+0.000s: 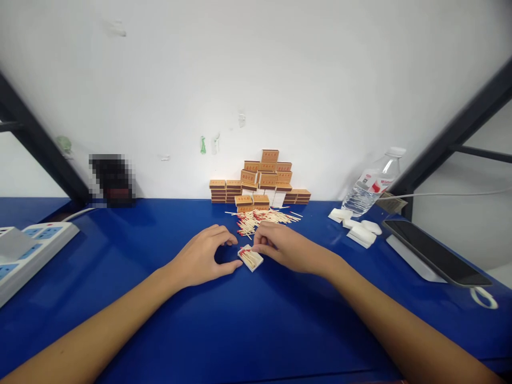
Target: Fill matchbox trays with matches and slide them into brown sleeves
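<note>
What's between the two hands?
In the head view, a small white tray holding red-tipped matches lies between the left hand and right hand.

The right hand [282, 245] hides part of the match pile [264, 216]; pixelation obscures a dark object [116, 180] far left; the left edge cuts off a power strip [35, 250].
</note>
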A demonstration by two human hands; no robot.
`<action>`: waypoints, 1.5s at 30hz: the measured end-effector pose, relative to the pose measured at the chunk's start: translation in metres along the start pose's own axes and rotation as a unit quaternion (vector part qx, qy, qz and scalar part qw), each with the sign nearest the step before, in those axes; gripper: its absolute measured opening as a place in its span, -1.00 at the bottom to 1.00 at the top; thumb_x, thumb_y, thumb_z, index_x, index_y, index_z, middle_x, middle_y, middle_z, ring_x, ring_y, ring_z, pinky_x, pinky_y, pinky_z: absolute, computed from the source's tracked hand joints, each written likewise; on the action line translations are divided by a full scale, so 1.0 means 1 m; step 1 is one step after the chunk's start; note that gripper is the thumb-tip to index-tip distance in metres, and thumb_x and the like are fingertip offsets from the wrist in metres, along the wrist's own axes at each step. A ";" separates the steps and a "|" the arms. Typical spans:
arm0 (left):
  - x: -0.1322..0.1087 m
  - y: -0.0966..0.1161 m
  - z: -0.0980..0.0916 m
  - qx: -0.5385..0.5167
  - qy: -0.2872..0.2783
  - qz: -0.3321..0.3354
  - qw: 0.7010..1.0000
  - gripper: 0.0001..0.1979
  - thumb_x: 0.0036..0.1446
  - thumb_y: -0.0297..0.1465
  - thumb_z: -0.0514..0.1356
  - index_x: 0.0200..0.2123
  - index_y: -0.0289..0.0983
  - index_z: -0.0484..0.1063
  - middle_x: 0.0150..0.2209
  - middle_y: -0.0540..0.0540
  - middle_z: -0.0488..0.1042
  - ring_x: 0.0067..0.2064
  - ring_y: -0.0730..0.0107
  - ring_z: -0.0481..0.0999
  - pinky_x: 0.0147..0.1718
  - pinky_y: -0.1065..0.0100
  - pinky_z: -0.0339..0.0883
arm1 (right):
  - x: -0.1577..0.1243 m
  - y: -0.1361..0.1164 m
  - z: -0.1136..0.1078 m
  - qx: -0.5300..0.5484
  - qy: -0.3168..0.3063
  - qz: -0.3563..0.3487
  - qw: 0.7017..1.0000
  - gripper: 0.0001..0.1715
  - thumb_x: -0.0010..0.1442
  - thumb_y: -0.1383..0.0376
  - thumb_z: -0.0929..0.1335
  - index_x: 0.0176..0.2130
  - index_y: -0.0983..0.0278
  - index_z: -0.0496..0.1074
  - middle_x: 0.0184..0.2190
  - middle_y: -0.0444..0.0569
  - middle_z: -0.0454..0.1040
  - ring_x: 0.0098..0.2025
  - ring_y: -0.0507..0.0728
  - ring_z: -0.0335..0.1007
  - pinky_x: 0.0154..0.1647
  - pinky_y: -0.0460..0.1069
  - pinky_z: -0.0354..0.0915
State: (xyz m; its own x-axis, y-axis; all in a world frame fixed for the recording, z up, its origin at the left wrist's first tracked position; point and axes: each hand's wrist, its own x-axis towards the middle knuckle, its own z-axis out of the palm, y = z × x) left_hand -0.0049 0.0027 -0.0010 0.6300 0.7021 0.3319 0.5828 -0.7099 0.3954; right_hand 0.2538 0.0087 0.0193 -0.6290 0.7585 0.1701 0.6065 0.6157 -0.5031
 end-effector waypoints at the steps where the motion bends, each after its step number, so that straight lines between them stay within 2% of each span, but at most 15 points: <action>1: 0.000 0.001 0.000 0.001 -0.001 -0.001 1.000 -0.64 0.19 -0.19 0.36 -0.01 -0.23 0.52 -0.09 -0.13 0.55 -0.05 0.14 0.51 -0.02 0.09 0.43 | -0.002 -0.003 0.001 -0.006 -0.005 -0.001 1.000 -0.85 0.42 0.31 0.36 -0.27 0.22 0.40 -0.32 -0.08 0.46 -0.28 0.10 0.34 -0.27 -0.01 0.23; 5: 0.001 0.004 0.003 -0.008 -0.008 0.012 1.000 -0.39 0.21 -0.15 0.35 0.27 -0.19 0.38 0.11 -0.18 0.51 0.11 0.07 0.46 0.17 -0.03 0.35 | -0.006 -0.007 0.001 -0.028 -0.016 0.006 0.999 -0.84 0.42 0.28 0.37 -0.27 0.22 0.42 -0.32 -0.07 0.50 -0.29 0.10 0.36 -0.28 0.01 0.23; 7: 0.002 0.004 0.005 -0.010 -0.012 0.021 1.000 -0.38 0.23 -0.14 0.33 0.31 -0.16 0.36 0.19 -0.19 0.47 0.20 0.03 0.41 0.24 -0.07 0.29 | -0.007 -0.006 0.000 -0.035 -0.022 0.013 0.999 -0.83 0.41 0.28 0.37 -0.29 0.22 0.43 -0.33 -0.07 0.51 -0.30 0.11 0.37 -0.29 0.01 0.23; 12: 0.001 0.003 0.006 -0.020 -0.014 0.028 0.999 -0.66 0.28 -0.19 0.30 0.08 -0.12 0.53 0.12 -0.13 0.49 0.17 0.07 0.41 0.22 -0.03 0.29 | -0.007 -0.008 0.000 -0.065 -0.028 0.025 0.997 -0.84 0.37 0.30 0.40 -0.31 0.22 0.44 -0.35 -0.07 0.50 -0.33 0.10 0.36 -0.33 0.00 0.21; 14: 0.001 0.003 0.005 -0.023 -0.011 0.022 0.999 -0.67 0.26 -0.19 0.32 0.04 -0.15 0.52 0.06 -0.13 0.50 0.11 0.09 0.43 0.18 -0.01 0.32 | -0.007 -0.010 0.002 -0.074 -0.023 0.020 0.997 -0.84 0.36 0.31 0.41 -0.32 0.23 0.43 -0.33 -0.06 0.50 -0.33 0.10 0.35 -0.34 0.00 0.20; 17: 0.001 0.005 0.005 -0.018 -0.010 0.025 0.999 -0.56 0.24 -0.17 0.34 0.14 -0.16 0.48 0.09 -0.15 0.47 0.11 0.08 0.42 0.17 -0.02 0.31 | -0.007 -0.013 0.006 -0.077 -0.013 0.011 0.997 -0.84 0.34 0.36 0.41 -0.32 0.24 0.42 -0.30 -0.05 0.50 -0.33 0.09 0.35 -0.33 -0.01 0.19; 21: 0.002 0.007 0.004 -0.023 -0.015 0.030 0.999 -0.73 0.26 -0.22 0.33 -0.01 -0.15 0.56 0.03 -0.13 0.47 0.07 0.12 0.41 0.13 0.02 0.34 | -0.004 -0.009 0.006 -0.054 -0.011 0.004 0.998 -0.84 0.33 0.36 0.42 -0.33 0.23 0.43 -0.36 -0.10 0.47 -0.35 0.08 0.34 -0.33 -0.01 0.18; 24: 0.002 0.005 0.004 -0.023 -0.008 0.014 1.000 -0.74 0.24 -0.19 0.35 -0.06 -0.16 0.57 -0.04 -0.11 0.49 0.00 0.14 0.42 0.07 0.05 0.36 | 0.002 0.004 0.005 -0.047 0.041 -0.008 0.998 -0.87 0.35 0.33 0.41 -0.30 0.22 0.45 -0.39 -0.12 0.44 -0.34 0.08 0.33 -0.31 -0.02 0.20; 26: 0.001 0.004 0.004 -0.020 -0.003 0.009 1.000 -0.73 0.24 -0.18 0.34 -0.07 -0.17 0.56 -0.06 -0.11 0.50 -0.02 0.14 0.43 0.06 0.05 0.36 | 0.008 0.015 0.006 -0.066 0.093 -0.014 0.993 -0.99 0.36 0.32 0.40 -0.18 0.22 0.47 -0.30 -0.09 0.44 -0.27 0.11 0.36 -0.24 0.00 0.24; 28: 0.001 0.002 0.004 -0.016 0.000 0.010 1.000 -0.74 0.25 -0.17 0.33 -0.08 -0.18 0.56 -0.07 -0.11 0.51 -0.03 0.14 0.43 0.05 0.06 0.37 | 0.014 0.024 0.011 -0.089 0.119 -0.023 0.989 -0.87 0.36 0.31 0.42 -0.06 0.21 0.47 -0.17 -0.03 0.45 -0.15 0.15 0.39 -0.12 0.03 0.28; 31: 0.001 0.000 0.003 -0.008 0.006 0.014 1.000 -0.73 0.26 -0.18 0.33 -0.08 -0.20 0.56 -0.08 -0.12 0.53 -0.05 0.15 0.44 0.04 0.06 0.38 | 0.021 0.030 0.019 -0.096 0.111 -0.033 0.989 -0.91 0.35 0.33 0.43 -0.11 0.23 0.48 -0.11 0.02 0.42 -0.06 0.18 0.39 -0.01 0.07 0.30; 32: 0.001 0.000 0.003 -0.005 0.010 0.013 1.000 -0.73 0.26 -0.18 0.32 -0.08 -0.21 0.56 -0.08 -0.12 0.54 -0.05 0.15 0.44 0.03 0.06 0.38 | 0.022 0.030 0.021 -0.093 0.103 -0.032 0.990 -0.96 0.35 0.34 0.43 -0.16 0.24 0.47 -0.13 0.02 0.42 -0.07 0.18 0.38 -0.02 0.07 0.31; 36: 0.001 -0.002 0.002 0.014 0.015 0.010 1.000 -0.73 0.28 -0.17 0.31 -0.10 -0.23 0.54 -0.09 -0.13 0.55 -0.06 0.14 0.45 0.02 0.06 0.39 | 0.023 0.032 0.023 -0.089 0.077 -0.009 0.993 -0.89 0.37 0.35 0.41 -0.26 0.26 0.43 -0.20 0.00 0.43 -0.12 0.18 0.37 -0.08 0.05 0.30; 41: 0.001 -0.004 0.001 0.029 0.014 0.017 0.999 -0.73 0.29 -0.17 0.30 -0.08 -0.24 0.53 -0.09 -0.14 0.55 -0.04 0.13 0.45 0.02 0.06 0.39 | 0.016 0.036 0.015 -0.109 0.046 0.019 0.993 -0.85 0.42 0.34 0.36 -0.27 0.25 0.38 -0.20 0.04 0.43 -0.14 0.19 0.35 -0.11 0.06 0.28; 45: 0.001 -0.004 0.002 0.031 0.018 0.011 0.999 -0.71 0.28 -0.18 0.31 -0.07 -0.25 0.53 -0.08 -0.14 0.54 -0.05 0.14 0.45 0.02 0.06 0.40 | 0.010 0.028 0.004 -0.086 0.061 0.016 0.994 -0.84 0.45 0.35 0.32 -0.26 0.24 0.35 -0.20 0.03 0.42 -0.16 0.17 0.34 -0.12 0.05 0.27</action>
State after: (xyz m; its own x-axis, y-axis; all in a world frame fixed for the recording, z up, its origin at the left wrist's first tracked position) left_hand -0.0062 0.0061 -0.0038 0.6247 0.6877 0.3698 0.6013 -0.7259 0.3339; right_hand 0.2625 0.0325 0.0034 -0.5518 0.7915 0.2628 0.7053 0.6110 -0.3594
